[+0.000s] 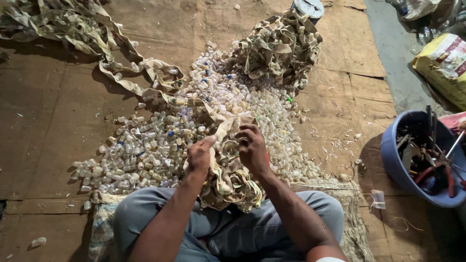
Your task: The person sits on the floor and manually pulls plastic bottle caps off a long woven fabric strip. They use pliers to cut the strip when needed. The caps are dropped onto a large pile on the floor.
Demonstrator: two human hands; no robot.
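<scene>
My left hand [200, 156] and my right hand [252, 148] both grip a long beige strip [228, 179] studded with small clear plastic caps. The strip bunches in my lap and runs away to the upper left. A wide heap of loose clear caps [160, 140] spreads on the floor just beyond my hands. A tangled pile of the same strip [279, 48] lies farther off, past the caps. I sit cross-legged in grey trousers [145, 213].
Brown cardboard [53, 121] covers the floor. A blue tub [395, 155] holding tools stands at the right. A yellow sack [444, 63] lies at the upper right. A round tin [308, 7] sits at the top. A woven mat [104, 228] lies under me.
</scene>
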